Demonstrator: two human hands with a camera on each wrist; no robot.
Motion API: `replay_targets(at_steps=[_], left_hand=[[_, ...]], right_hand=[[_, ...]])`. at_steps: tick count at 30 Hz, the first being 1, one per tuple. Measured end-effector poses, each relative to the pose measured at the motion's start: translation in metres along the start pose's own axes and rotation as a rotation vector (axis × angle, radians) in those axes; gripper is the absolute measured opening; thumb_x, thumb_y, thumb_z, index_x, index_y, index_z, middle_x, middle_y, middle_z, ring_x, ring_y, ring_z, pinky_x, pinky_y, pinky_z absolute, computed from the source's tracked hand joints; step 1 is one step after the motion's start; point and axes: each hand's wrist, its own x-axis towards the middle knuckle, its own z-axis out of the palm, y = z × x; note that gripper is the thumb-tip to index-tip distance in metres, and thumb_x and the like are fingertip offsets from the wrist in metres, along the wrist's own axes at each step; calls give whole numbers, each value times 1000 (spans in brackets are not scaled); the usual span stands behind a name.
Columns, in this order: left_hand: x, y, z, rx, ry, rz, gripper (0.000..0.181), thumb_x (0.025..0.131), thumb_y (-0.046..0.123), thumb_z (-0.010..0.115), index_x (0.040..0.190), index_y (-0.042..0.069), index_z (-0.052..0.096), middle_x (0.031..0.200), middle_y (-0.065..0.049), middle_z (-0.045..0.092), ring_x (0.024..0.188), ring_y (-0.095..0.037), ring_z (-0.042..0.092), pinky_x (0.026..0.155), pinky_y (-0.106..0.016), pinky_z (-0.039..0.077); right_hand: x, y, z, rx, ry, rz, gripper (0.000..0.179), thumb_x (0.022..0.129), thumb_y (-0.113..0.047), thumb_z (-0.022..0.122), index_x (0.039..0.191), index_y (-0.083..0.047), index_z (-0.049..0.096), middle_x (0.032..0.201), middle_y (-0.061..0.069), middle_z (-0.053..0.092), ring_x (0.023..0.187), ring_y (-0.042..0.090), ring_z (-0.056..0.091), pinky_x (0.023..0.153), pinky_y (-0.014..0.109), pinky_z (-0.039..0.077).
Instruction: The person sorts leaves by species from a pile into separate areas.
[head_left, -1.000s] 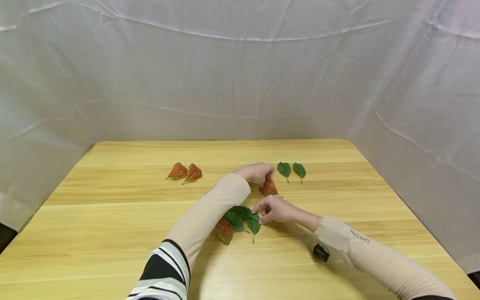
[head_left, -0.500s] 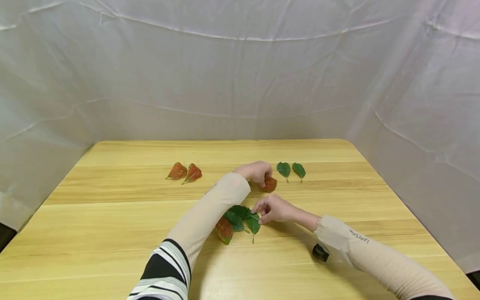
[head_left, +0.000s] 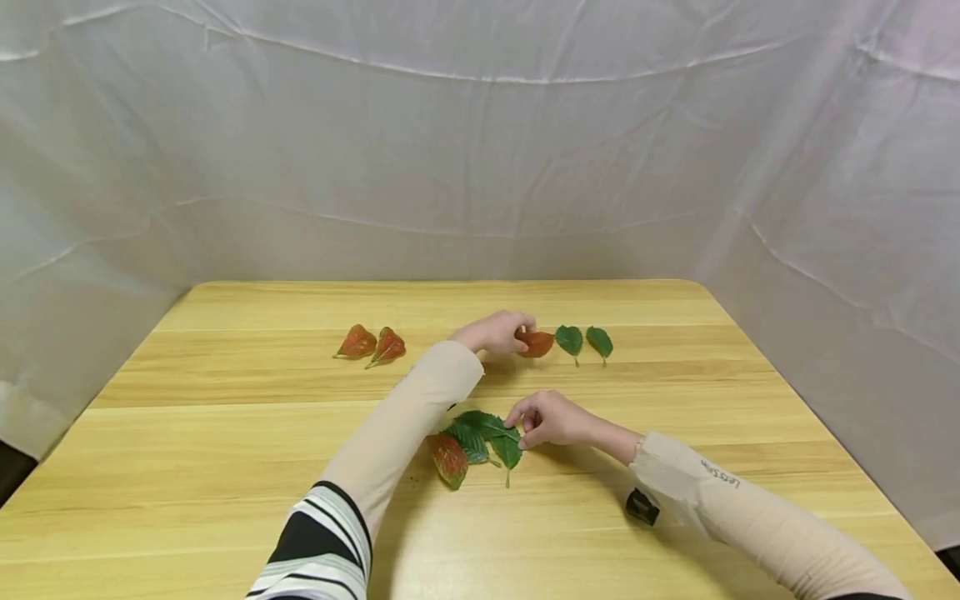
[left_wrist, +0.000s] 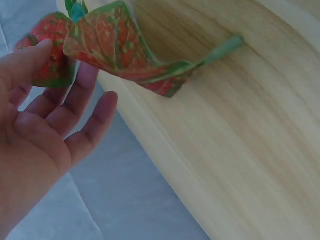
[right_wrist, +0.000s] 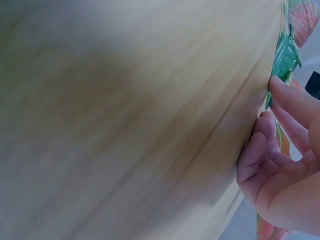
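My left hand (head_left: 498, 332) pinches a red leaf (head_left: 536, 343) by its edge, near the far side of the table. In the left wrist view the thumb lies over a red patch of leaf (left_wrist: 52, 67), and a curled red-and-green leaf (left_wrist: 117, 45) with a stem overlaps it. My right hand (head_left: 551, 419) pinches the edge of a green leaf (head_left: 504, 450) between thumb and index finger. That leaf belongs to a small pile with other green leaves (head_left: 468, 442) and a red-and-green leaf (head_left: 448, 461). My left sleeve hides part of the pile's left side.
Two green leaves (head_left: 584, 340) lie side by side just right of the left hand. Two red leaves (head_left: 372, 345) rest at the back left. A small black object (head_left: 642, 506) shows beneath the right sleeve. Pale cloth (head_left: 480, 167) hangs behind the wooden table (head_left: 225, 500).
My left hand has moved back and slightly left with the red leaf, which now points right towards the green pair. The right hand has stayed at the pile.
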Motion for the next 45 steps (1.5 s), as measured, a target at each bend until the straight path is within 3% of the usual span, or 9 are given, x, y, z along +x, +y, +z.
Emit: replay_targets(at_steps=[5,10,16,21,29,35,40,45], left_hand=[[-4,-4,-3,-125,78,-52,12,85,-1,57,97,2,56,92,-13,60,79,-21,58,65,-25,47],[-10,-10,-5,-265,145,-99,18,86,-2,56,103,3,53,87,-13,56,73,-31,60,61,-33,51],[-18,-16,-13,-232,206,-65,28,84,-4,56,111,2,50,86,-11,55,74,-26,57,64,-31,48],[-22,-20,-16,-193,285,-83,22,83,-2,59,103,3,51,85,-10,56,77,-20,54,66,-28,44],[-28,-26,-21,-292,434,-78,23,79,-3,65,89,2,45,80,-9,49,75,-21,52,65,-28,44],[-33,-31,-23,-376,490,-67,19,76,-2,68,80,1,50,78,-8,55,73,-20,56,64,-26,47],[-40,-35,-25,-349,523,-43,4,81,1,64,84,-1,62,79,-9,60,70,-19,58,63,-26,48],[-49,-39,-31,-368,571,-65,11,80,-1,64,90,0,65,88,-11,63,76,-20,60,66,-27,49]], right_hand=[[0,0,0,-2,0,4,21,72,1,71,92,1,67,61,-2,54,53,4,44,49,19,39],[0,-1,0,-5,0,7,21,72,1,71,93,1,67,61,-2,53,53,5,44,49,19,39],[-1,-1,0,-4,3,5,21,72,1,70,93,1,66,61,-1,53,52,5,44,49,19,39],[-2,-1,-1,-5,3,8,22,73,1,70,95,1,66,62,0,53,52,6,44,50,19,38],[-2,-1,-1,0,11,19,21,73,0,70,94,1,66,62,0,54,53,7,44,50,19,38],[-2,-1,0,5,11,11,22,73,1,70,95,2,66,62,1,54,53,6,43,49,19,38],[-1,-1,0,18,14,12,22,73,2,70,95,2,66,61,1,54,52,5,43,49,19,38],[-1,-3,1,26,19,23,23,73,2,70,95,2,66,61,2,54,52,6,43,49,19,38]])
